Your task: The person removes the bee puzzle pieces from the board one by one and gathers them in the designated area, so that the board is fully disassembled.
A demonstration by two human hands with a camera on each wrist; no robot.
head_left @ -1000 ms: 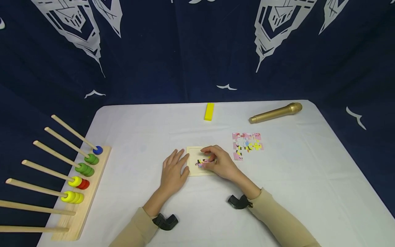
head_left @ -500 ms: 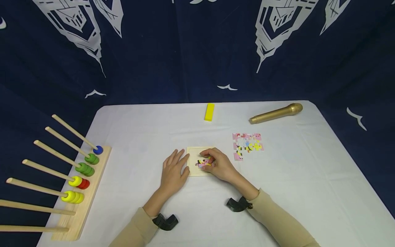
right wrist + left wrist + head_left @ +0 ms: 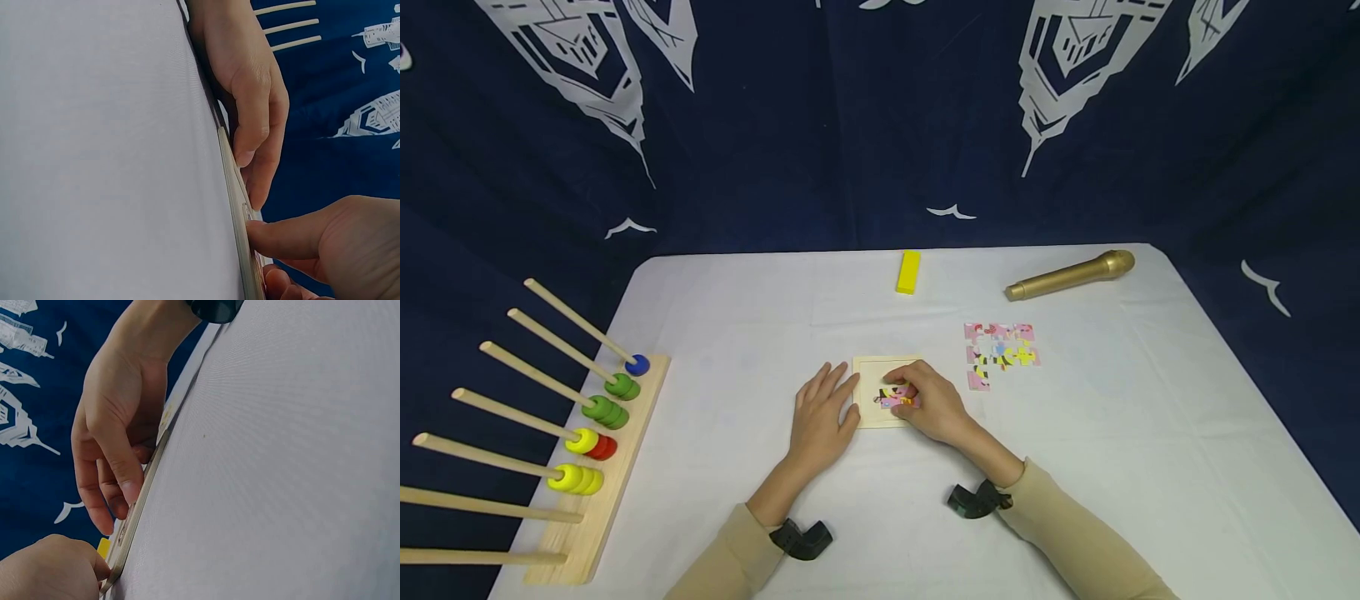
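Observation:
In the head view, a pale wooden puzzle tray (image 3: 868,367) lies flat on the table, with a few joined picture puzzle pieces (image 3: 895,397) in its lower right part. My left hand (image 3: 823,421) rests flat beside it, fingers extended, the fingertips and thumb at the tray's left edge. Over the tray's right side, my right hand (image 3: 936,404) has its thumb and curled fingers around a puzzle piece, low on the tray. The right wrist view shows the right thumb (image 3: 284,239) touching down at the tray (image 3: 234,194); the palm hides part of the pieces.
Several loose puzzle pieces (image 3: 1000,346) lie in rows right of the tray. Behind are a yellow block (image 3: 908,272) and a gold microphone (image 3: 1071,275). A wooden bead rack (image 3: 617,475) with upright pegs stands on the left. A dark patterned cloth (image 3: 850,125) hangs behind the table.
My right hand has shifted slightly left and its thumb slightly down toward the tray's front edge, uncovering more of the pieces. The left hand and loose pieces have stayed put.

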